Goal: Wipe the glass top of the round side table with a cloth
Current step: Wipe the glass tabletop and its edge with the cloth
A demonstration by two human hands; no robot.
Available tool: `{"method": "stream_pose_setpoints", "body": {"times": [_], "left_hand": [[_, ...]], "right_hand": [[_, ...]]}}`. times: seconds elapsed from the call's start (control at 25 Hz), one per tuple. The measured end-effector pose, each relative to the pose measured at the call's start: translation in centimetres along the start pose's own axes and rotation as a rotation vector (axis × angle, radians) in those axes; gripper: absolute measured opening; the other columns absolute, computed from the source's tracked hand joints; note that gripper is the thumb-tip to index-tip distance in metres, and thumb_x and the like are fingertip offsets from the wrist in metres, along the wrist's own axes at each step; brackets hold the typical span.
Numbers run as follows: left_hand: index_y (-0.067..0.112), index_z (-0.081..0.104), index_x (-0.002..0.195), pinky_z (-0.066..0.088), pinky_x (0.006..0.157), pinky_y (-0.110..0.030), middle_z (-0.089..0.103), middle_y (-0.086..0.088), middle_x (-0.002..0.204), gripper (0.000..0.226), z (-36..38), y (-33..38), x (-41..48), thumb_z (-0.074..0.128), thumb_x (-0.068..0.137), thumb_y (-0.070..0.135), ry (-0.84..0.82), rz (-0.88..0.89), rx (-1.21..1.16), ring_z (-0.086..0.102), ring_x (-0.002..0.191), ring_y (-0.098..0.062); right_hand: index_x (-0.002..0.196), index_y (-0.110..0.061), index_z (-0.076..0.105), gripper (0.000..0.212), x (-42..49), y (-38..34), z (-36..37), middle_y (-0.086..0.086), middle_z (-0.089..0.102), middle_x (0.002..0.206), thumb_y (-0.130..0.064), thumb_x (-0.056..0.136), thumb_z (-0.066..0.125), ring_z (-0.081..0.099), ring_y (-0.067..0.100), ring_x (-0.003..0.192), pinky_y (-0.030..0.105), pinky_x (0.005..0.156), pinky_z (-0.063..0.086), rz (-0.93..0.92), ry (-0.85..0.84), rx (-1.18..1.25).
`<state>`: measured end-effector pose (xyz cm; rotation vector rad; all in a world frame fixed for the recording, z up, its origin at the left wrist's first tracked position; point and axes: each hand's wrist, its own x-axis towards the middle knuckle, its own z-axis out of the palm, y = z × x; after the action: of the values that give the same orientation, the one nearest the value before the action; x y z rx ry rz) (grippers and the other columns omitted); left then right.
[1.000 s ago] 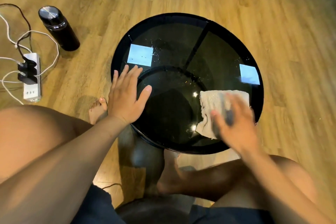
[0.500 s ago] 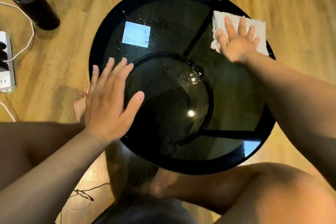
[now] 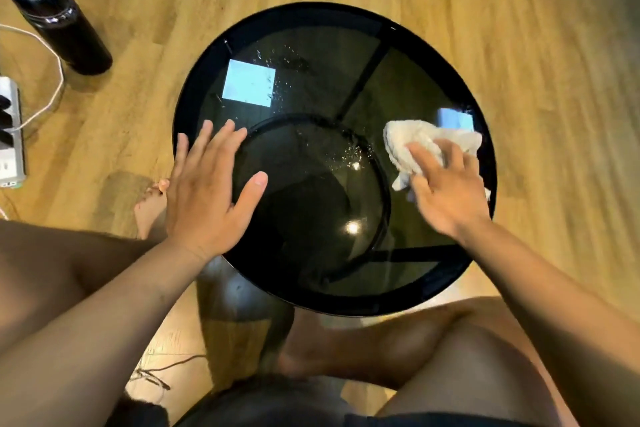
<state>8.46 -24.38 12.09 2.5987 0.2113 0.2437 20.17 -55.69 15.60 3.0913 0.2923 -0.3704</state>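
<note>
**While the left palm lies flat, the right presses the cloth**

As I look down through the head camera, the nearest things are the person's dark shorts (image 3: 277, 406) and two bare legs, the left thigh (image 3: 52, 270) on one side and the right knee (image 3: 467, 357) on the other. The round side table (image 3: 346, 305) stands between them on the wooden floor (image 3: 519, 45). A bare foot (image 3: 150, 204) shows just beside the table's left rim, next to the left hand.

Further out, the left hand (image 3: 207, 191) lies palm down on the left part of the glass top (image 3: 311, 90). Its four fingers are straight and close together, its thumb is spread to the side, and it holds nothing. The right hand (image 3: 446, 191) rests on the right part of the glass, fingers fairly straight, pressing down on the white cloth (image 3: 412, 142). Blur keeps me from reading its fingertips more closely. The cloth lies crumpled on the glass near the right rim, partly under that hand, and its free part sticks out toward the table's middle.

Beyond the hands, water droplets (image 3: 287, 61) speckle the far-left area of the glass beside a pale square reflection (image 3: 248, 86). More droplets sit near the centre. Farthest away, a black bottle (image 3: 57, 22) stands on the floor to the left, well apart from the table. A white power strip (image 3: 12, 135) and a white cable (image 3: 52, 62) lie at the frame's edge.
</note>
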Motion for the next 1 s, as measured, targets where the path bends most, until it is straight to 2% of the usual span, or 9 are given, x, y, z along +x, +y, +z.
{"method": "stream_pose_setpoints", "body": {"times": [0.12,0.24,0.36,0.48,0.6,0.68,0.84,0.92,1.0], "left_hand": [[0.015,0.036,0.148,0.004,0.124,-0.050,0.036,-0.009,0.158,0.063,-0.1,-0.1,0.0,0.031,0.096,0.051,-0.011,0.003,0.026,0.019,0.151,-0.029],[0.016,0.035,0.148,0.004,0.124,-0.050,0.034,-0.009,0.158,0.063,0.1,0.0,-0.2,0.029,0.097,0.052,-0.027,0.036,0.066,0.018,0.152,-0.029],[0.015,0.036,0.148,0.003,0.124,-0.049,0.036,-0.009,0.158,0.062,0.2,-0.1,-0.1,0.029,0.097,0.051,-0.017,0.042,0.040,0.018,0.151,-0.028],[0.013,0.038,0.147,0.002,0.124,-0.047,0.037,-0.008,0.157,0.061,0.1,-0.3,-0.1,0.031,0.097,0.048,0.012,0.048,0.000,0.019,0.151,-0.027],[0.012,0.041,0.145,0.000,0.125,-0.042,0.039,-0.007,0.156,0.060,0.0,-0.2,0.0,0.034,0.096,0.046,0.021,0.043,-0.056,0.020,0.151,-0.023],[0.011,0.042,0.145,-0.001,0.125,-0.041,0.039,-0.006,0.155,0.061,0.0,-0.2,0.1,0.035,0.095,0.046,0.019,0.039,-0.056,0.020,0.151,-0.022],[0.014,0.039,0.146,0.006,0.124,-0.050,0.038,-0.005,0.156,0.062,-0.1,-0.1,0.2,0.032,0.097,0.050,-0.017,0.025,-0.012,0.019,0.151,-0.023],[0.016,0.038,0.147,0.007,0.124,-0.051,0.038,-0.005,0.156,0.062,0.0,0.0,0.1,0.031,0.097,0.051,-0.022,0.010,0.023,0.020,0.151,-0.023],[0.017,0.039,0.145,0.008,0.124,-0.050,0.040,-0.007,0.156,0.061,0.1,0.1,0.2,0.032,0.096,0.052,-0.012,-0.014,0.046,0.023,0.150,-0.025]], "right_hand": [[0.141,-0.038,0.043,0.054,-10.4,-0.2,1.5,0.009,0.033,0.148,-0.049,0.089,0.031,0.034,0.042,0.127,0.052,0.103,0.038,-0.053,0.007,-0.013],[0.144,-0.028,0.042,0.053,-12.2,0.6,2.7,0.018,0.036,0.150,-0.041,0.094,0.035,0.039,0.047,0.130,0.056,0.101,0.042,-0.175,0.016,-0.057],[0.150,-0.024,0.035,0.059,-6.7,1.5,2.2,0.024,0.030,0.155,-0.036,0.092,0.034,0.037,0.051,0.134,0.058,0.097,0.045,-0.200,0.029,-0.077],[0.153,-0.028,0.026,0.061,3.7,2.0,0.6,0.025,0.020,0.159,-0.026,0.096,0.045,0.032,0.051,0.138,0.056,0.107,0.037,-0.140,0.063,-0.125],[0.149,-0.032,0.031,0.061,15.0,1.1,-1.6,0.027,0.023,0.155,-0.022,0.092,0.049,0.037,0.048,0.134,0.053,0.108,0.037,-0.070,0.052,-0.110],[0.144,-0.028,0.038,0.055,19.5,0.1,-2.9,0.031,0.033,0.146,-0.023,0.090,0.046,0.039,0.049,0.130,0.050,0.106,0.038,-0.063,0.072,-0.104],[0.132,-0.019,0.048,0.049,20.0,0.9,-4.4,0.029,0.048,0.125,-0.032,0.086,0.037,0.050,0.047,0.112,0.042,0.095,0.045,-0.080,0.138,-0.153],[0.123,-0.017,0.051,0.051,17.7,1.9,-4.1,0.026,0.050,0.121,-0.039,0.080,0.034,0.052,0.044,0.108,0.041,0.090,0.044,-0.036,0.147,-0.137],[0.124,-0.017,0.048,0.044,14.1,3.4,-3.3,0.025,0.049,0.122,-0.039,0.087,0.037,0.053,0.044,0.108,0.042,0.088,0.043,0.056,0.136,-0.144]]}}
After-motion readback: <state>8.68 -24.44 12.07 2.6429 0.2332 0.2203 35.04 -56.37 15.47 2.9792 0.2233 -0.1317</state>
